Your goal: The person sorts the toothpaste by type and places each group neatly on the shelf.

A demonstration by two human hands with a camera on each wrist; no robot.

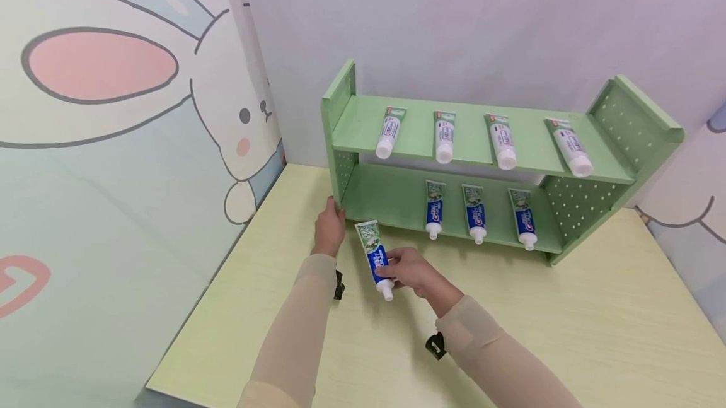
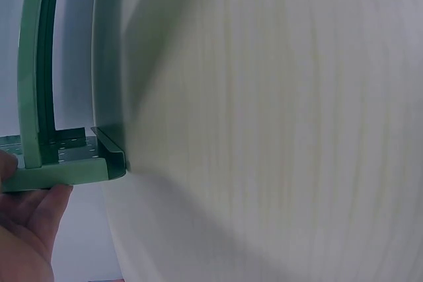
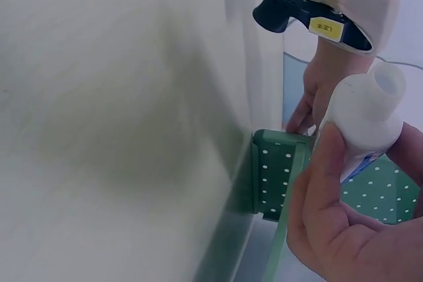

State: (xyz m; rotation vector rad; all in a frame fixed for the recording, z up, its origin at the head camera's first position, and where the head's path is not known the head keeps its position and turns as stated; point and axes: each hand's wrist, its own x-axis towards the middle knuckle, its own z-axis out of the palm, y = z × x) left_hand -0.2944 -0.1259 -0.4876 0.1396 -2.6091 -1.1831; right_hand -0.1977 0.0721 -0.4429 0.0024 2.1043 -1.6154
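Holding a blue tube (image 1: 375, 258) in the right hand (image 1: 409, 271), fingers curled round its lower end near the white cap, above the counter (image 1: 567, 320) just in front of the rack (image 1: 635, 124). Pointing the crimped end toward the rack's lower left corner. Resting the left hand (image 1: 329, 226) against the rack's left front post, fingers lying straight along it, gripping nothing.

Lying on the lower shelf: three blue tubes (image 1: 474, 212), bunched to the centre and right, caps poking over the front edge. Leaving open shelf room to their left, right behind the held tube. Lying on the top shelf: four white tubes (image 1: 444, 137), spread across, caps overhanging too. Leaving wide bare counter in front and to the right; closing in on the left with a rabbit-print wall (image 1: 113, 143).

Showing in the left wrist view only the rack's foot (image 2: 99, 166) at the counter's edge with fingertips (image 2: 46, 206) pressed under it. Showing in the right wrist view the tube's cap (image 3: 370, 107) close up between fingers, the perforated side panel (image 3: 277, 176), and the left hand (image 3: 317, 90) beyond it.
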